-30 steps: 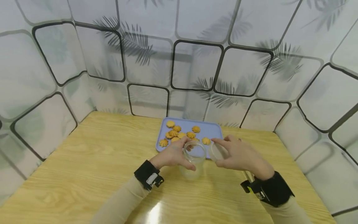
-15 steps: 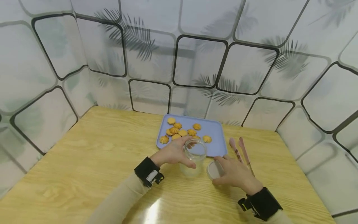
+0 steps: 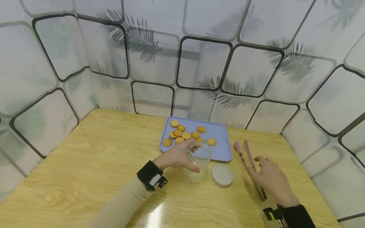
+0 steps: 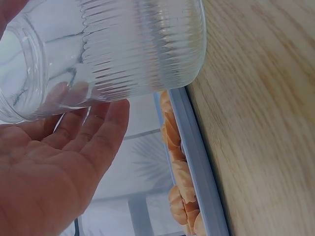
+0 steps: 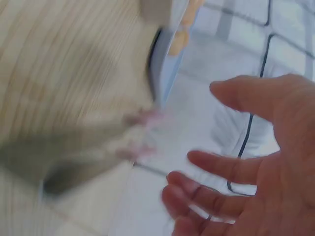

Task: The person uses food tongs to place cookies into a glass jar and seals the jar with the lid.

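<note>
My left hand [image 3: 180,156] grips a clear glass jar [image 3: 196,172] round its upper part, thumb on the near side and fingers behind it. The jar stands upright and uncovered, and its lower half shows vertical ribs in the left wrist view. A round whitish lid [image 3: 222,175] lies flat on the table just right of the jar. My right hand [image 3: 271,177] hovers over a pair of tongs [image 3: 248,158] with pink tips and metal arms. In the right wrist view its fingers [image 5: 224,167] are spread and loosely bent, holding nothing, with the blurred tongs beyond them.
A blue-lavender tray [image 3: 218,126] with several golden piped cookies [image 3: 177,133] sits behind the jar, near the patterned curtain [image 3: 154,63] at the table's far edge. The wooden table [image 3: 108,148] extends to both sides.
My right hand has lowered the lid to the table, let go of it and moved right to the tongs. The left hand has kept its hold on the jar.
</note>
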Action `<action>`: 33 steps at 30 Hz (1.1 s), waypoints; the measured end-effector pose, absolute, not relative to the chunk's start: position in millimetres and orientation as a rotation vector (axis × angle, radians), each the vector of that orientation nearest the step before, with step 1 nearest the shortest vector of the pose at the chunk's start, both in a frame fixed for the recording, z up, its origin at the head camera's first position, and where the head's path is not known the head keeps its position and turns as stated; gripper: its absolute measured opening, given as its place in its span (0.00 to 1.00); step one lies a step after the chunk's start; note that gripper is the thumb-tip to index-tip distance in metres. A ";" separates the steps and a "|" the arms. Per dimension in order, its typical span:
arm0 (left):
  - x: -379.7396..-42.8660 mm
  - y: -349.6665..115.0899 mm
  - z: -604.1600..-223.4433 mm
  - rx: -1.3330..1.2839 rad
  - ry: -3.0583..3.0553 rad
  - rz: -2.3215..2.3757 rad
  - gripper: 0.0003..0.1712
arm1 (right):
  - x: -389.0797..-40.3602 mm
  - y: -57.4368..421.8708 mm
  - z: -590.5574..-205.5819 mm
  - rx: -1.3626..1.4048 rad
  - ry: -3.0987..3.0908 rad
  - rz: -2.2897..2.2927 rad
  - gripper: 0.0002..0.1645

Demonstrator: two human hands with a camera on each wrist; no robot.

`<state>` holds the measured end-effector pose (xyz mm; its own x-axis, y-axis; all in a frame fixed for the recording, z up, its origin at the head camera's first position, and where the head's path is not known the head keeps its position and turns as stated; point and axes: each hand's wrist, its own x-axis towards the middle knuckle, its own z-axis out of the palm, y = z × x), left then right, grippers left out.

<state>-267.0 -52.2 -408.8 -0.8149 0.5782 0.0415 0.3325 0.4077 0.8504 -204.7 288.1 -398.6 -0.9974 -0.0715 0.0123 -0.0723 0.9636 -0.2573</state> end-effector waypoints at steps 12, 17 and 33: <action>-266.7 -63.4 -412.7 0.767 2.390 1.399 0.54 | -217.6 292.6 -431.1 -0.026 -3.284 0.450 0.27; -264.8 -62.3 -412.8 0.756 2.393 1.389 0.54 | -218.3 295.6 -435.9 0.034 -3.240 0.475 0.20; -267.8 -54.8 -411.4 0.814 2.404 1.350 0.55 | -212.8 285.8 -424.6 0.136 -2.973 0.621 0.30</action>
<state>-267.8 -54.8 -411.4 -0.8073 0.5888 0.0406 0.3413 0.4097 0.8460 -212.8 285.8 -424.6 -0.9909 -0.0669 0.1171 -0.1082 0.9127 -0.3941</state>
